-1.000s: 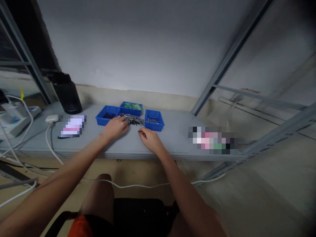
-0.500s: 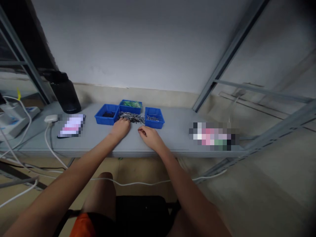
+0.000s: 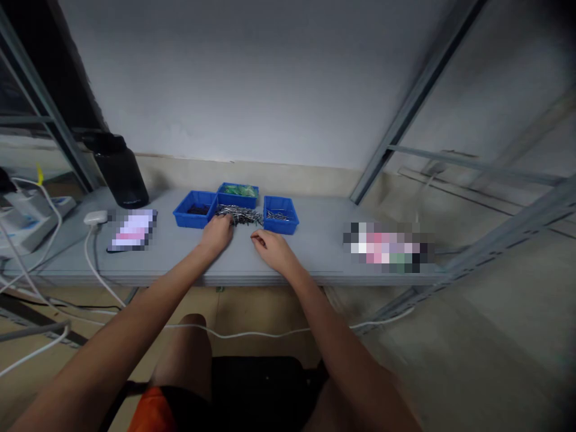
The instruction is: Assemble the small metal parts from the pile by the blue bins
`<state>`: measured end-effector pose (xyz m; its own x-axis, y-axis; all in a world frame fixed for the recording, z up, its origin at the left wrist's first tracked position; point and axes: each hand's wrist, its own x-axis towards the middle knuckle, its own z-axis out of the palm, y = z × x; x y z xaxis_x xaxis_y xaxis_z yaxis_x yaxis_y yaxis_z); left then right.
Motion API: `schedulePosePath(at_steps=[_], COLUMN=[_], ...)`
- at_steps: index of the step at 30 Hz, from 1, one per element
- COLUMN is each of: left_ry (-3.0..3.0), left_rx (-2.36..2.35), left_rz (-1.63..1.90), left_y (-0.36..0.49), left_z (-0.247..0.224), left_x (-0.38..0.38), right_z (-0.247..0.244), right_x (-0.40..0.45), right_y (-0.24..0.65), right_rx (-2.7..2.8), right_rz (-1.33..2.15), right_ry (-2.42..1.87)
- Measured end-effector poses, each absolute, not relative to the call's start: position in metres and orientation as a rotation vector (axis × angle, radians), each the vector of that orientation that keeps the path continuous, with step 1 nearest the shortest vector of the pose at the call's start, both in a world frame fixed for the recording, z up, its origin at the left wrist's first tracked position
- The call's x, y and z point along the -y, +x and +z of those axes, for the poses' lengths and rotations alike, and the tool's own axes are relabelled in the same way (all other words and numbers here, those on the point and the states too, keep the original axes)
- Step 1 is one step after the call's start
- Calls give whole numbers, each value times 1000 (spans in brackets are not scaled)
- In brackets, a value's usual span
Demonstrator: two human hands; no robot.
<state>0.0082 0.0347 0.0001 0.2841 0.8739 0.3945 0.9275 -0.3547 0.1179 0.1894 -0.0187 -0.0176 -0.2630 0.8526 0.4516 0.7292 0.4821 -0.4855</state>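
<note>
Lying at 12 o'clock of the left hand (image 3: 217, 233), the screw pile (image 3: 239, 215) is touched by its loosely curled fingers; its long axis runs left-right. The right hand (image 3: 273, 249), fingertips pinched, whether on a screw cannot be told, is kept farther, at 5 o'clock of the pile. Blue bins (image 3: 281, 215) flank it on the grey table (image 3: 315, 252), near the wall.

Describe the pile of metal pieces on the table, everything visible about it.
The pile of metal pieces is a loose, flat heap of small, shiny, silver-grey slender parts, too small to identify singly. It lies directly on the grey table, in the gap between three blue bins: one to its left, one behind, and one to its right. The left hand rests at its near left edge, fingers touching the pieces. The right hand lies on the table just short of it.
</note>
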Motion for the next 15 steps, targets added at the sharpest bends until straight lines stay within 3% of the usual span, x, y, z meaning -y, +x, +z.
schedulePosePath(at_steps=[15], left_ry=[-2918], left_rx=[1386], left_rz=[-939], left_y=[-4], left_z=[-2], left_x=[7], right_z=[-19], right_x=[18], right_y=[188], right_rx=[2080], right_rz=[255], right_ry=[-1278])
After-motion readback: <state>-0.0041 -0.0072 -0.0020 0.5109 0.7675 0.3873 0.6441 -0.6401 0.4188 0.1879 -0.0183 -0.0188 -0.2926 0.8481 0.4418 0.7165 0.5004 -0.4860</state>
